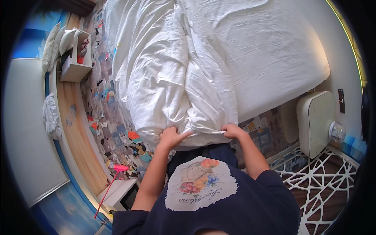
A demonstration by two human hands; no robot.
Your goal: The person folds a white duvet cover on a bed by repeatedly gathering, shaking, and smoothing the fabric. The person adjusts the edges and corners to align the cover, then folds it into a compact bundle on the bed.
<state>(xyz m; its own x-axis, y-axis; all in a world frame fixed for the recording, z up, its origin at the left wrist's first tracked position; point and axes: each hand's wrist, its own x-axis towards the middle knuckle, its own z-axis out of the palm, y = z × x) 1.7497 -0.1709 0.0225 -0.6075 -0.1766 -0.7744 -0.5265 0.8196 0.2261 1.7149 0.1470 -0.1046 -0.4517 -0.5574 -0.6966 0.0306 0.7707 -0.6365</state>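
A rumpled white duvet (158, 67) covers the left part of the bed and hangs over its near end. My left hand (172, 137) grips the duvet's near edge, thumb pointing right along the fabric. At the near right corner, my right hand (233, 131) pinches the same edge, its fingers partly hidden by the cloth. Folds gather between both hands and run up toward the far end. To the right lies the mattress (273, 58), covered by a creased white fitted sheet.
Paper scraps (133, 135) litter the floor at left. A pink-headed broom or brush (119, 168) leans by a small white cabinet (113, 192). Pillows (67, 41) rest on a ledge. At right stand a cream padded panel (315, 123) and a white lattice railing (318, 182).
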